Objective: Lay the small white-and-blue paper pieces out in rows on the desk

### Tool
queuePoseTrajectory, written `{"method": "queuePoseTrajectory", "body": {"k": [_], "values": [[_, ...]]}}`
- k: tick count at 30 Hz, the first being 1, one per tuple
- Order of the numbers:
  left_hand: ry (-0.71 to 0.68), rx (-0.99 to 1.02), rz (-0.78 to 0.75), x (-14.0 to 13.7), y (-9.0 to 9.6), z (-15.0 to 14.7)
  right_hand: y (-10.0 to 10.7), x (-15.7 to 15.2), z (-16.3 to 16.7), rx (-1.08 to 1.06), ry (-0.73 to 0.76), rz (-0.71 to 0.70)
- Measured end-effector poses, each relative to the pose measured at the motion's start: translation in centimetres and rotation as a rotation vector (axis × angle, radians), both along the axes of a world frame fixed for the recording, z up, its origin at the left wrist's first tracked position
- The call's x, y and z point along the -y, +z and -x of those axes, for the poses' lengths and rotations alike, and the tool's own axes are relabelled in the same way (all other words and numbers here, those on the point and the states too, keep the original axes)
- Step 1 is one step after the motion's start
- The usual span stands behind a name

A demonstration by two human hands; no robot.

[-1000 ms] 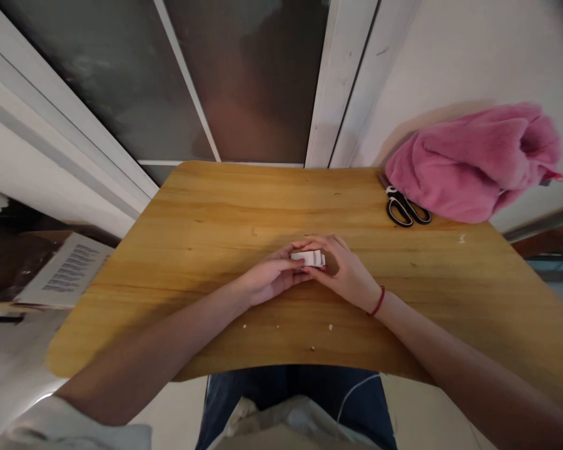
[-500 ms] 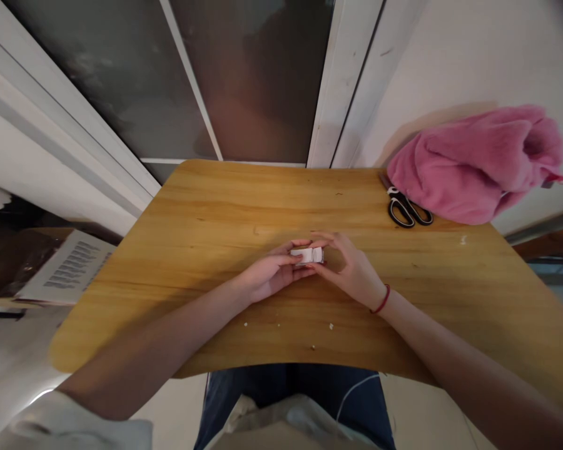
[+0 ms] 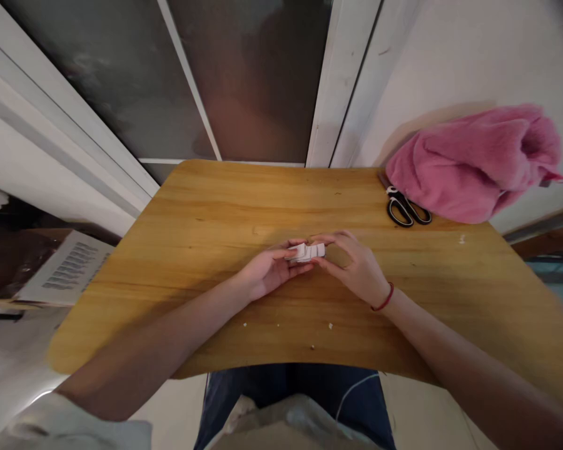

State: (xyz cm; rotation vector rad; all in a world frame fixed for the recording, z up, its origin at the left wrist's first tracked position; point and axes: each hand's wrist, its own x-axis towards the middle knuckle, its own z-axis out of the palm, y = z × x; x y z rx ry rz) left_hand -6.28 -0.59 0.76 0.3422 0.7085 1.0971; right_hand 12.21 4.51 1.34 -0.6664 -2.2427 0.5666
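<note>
Over the middle of the table, my left hand point(image 3: 269, 274) holds a small white stack of paper pieces point(image 3: 304, 252), thumb on top and fingers around its sides. The pieces look layered and partly offset; any print on them is too small to read. My right hand point(image 3: 354, 267), with a red band at the wrist, pinches the right end of the stack between thumb and fingertips. The fingers hide part of its far and near edges.
Black-handled scissors point(image 3: 407, 209) lie at the table's back right, against a pink plush bundle point(image 3: 469, 165). White crumbs point(image 3: 330, 325) dot the wooden tabletop point(image 3: 244, 200). A cardboard box point(image 3: 68, 265) stands left of the table, and a glazed door point(image 3: 258, 81) rises behind it.
The upper pieces of the paper stack have shifted, so the right part now sits offset and slightly tilted. Both hands stay in nearly the same place.
</note>
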Motion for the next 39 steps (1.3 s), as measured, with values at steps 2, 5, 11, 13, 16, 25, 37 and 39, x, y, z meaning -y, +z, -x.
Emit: {"method": "queuePoseTrajectory", "body": {"k": [2, 5, 11, 13, 16, 25, 37, 39], "values": [[0.009, 0.001, 0.014, -0.1, -0.1, 0.1, 0.0, -0.1, 0.0, -0.025, -0.001, -0.027], [0.021, 0.005, 0.028, -0.2, -0.1, 0.2, 0.2, -0.1, 0.0, -0.045, -0.003, -0.057], [0.041, -0.006, 0.053, -0.2, 0.0, 0.2, 0.7, -0.1, -0.1, -0.062, 0.022, -0.089], [0.055, -0.009, 0.061, -0.3, 0.0, 0.2, 0.7, -0.1, -0.1, -0.068, 0.017, -0.092], [0.078, -0.013, 0.074, -0.3, -0.2, 0.3, 0.7, -0.1, -0.2, -0.078, 0.007, -0.092], [0.103, -0.047, 0.043, -0.4, -0.3, 0.4, 1.2, -0.2, -0.4, -0.121, -0.04, -0.101], [-0.061, 0.061, -0.019, 0.3, 0.2, -0.8, 0.1, 0.7, 0.6, -0.055, -0.023, -0.067], [-0.074, 0.062, -0.016, 0.4, 0.2, -0.9, -0.2, 0.8, 0.8, -0.029, -0.018, -0.031]]}}
